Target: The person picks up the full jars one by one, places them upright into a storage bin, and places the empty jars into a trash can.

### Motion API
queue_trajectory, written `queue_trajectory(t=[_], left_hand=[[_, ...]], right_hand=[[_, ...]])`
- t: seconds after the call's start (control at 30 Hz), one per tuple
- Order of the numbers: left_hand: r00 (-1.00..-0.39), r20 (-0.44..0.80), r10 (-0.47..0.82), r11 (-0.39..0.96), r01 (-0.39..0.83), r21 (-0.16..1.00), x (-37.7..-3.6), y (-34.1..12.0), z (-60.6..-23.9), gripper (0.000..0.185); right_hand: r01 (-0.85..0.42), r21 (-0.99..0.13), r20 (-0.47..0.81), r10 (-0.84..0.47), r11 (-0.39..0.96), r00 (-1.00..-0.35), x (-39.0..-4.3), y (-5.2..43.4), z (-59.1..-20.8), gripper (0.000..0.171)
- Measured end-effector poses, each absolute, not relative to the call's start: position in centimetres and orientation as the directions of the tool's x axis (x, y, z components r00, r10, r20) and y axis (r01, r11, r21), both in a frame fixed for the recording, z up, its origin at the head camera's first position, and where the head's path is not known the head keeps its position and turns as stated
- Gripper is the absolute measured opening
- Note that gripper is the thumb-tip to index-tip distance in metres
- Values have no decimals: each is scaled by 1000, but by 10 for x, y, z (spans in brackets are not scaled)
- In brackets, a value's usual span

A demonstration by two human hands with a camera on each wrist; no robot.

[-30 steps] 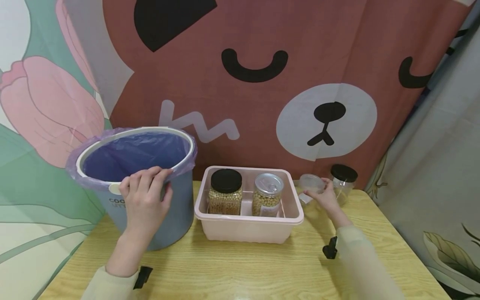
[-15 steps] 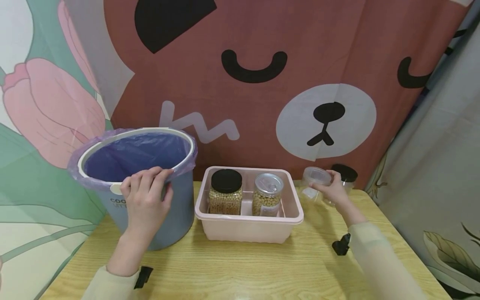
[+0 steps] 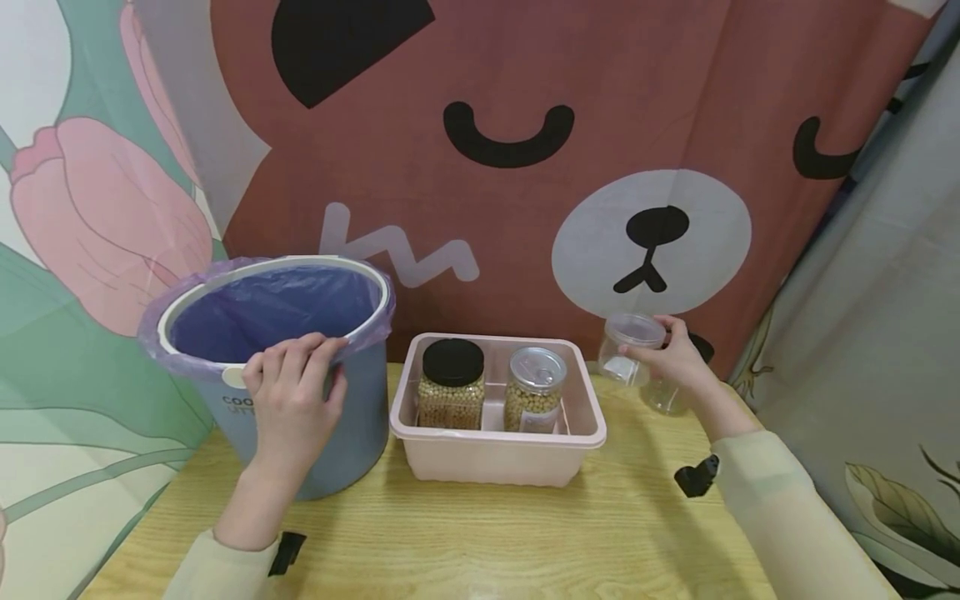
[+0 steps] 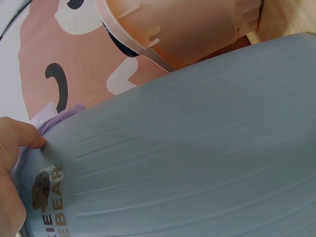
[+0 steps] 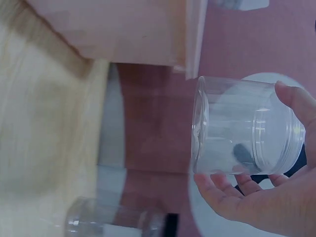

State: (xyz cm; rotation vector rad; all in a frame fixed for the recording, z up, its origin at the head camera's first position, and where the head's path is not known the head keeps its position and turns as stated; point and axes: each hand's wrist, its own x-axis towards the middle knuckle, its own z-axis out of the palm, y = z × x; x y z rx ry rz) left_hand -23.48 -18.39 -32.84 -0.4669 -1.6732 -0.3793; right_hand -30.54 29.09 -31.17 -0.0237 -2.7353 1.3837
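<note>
My left hand [image 3: 291, 404] grips the front rim of a blue-grey trash bin [image 3: 363, 429], fingers over the purple liner and thumb on the outer wall. In the left wrist view the thumb presses near the bear print on the bin [image 4: 173, 143]. At the table's right, my right hand [image 3: 682, 362] holds a clear jar [image 3: 628, 354] between thumb and fingers. The right wrist view shows this jar [image 5: 232, 126] raised off the table, with see-through walls. Partly hidden behind the right hand is a clear jar with a black lid [image 3: 667, 398].
A pink basin [image 3: 491, 460] stands mid-table, right of the bin. Inside it are a black-lidded jar of beans [image 3: 450, 400] and a pull-tab can of beans [image 3: 534, 396]. A printed cloth [image 3: 510, 233] hangs behind; a grey curtain [image 3: 877, 308] hangs at the right.
My right hand has lifted the clear jar off the table and moved slightly right, now covering more of the black-lidded jar behind. My left hand stays on the bin rim.
</note>
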Motion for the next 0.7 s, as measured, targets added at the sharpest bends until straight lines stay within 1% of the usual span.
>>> queue_trajectory(t=[0.23,0.33,0.7], left_hand=[[-126,988,93,864,503,-17,-235,-183,-329,28],[-124,988,91,864,503,-16,-235,-183,-328,28],[-115,990,85,865,502,-15,-235,-184,-328,28]], right_hand=[[-42,-794,71,25,606,-997,-300,276,-281,103],[-69,-797,88,3,600,-996,-300,267,-266,102],[-140,-810,113,-82,569,-990,-303,219,-213,104]])
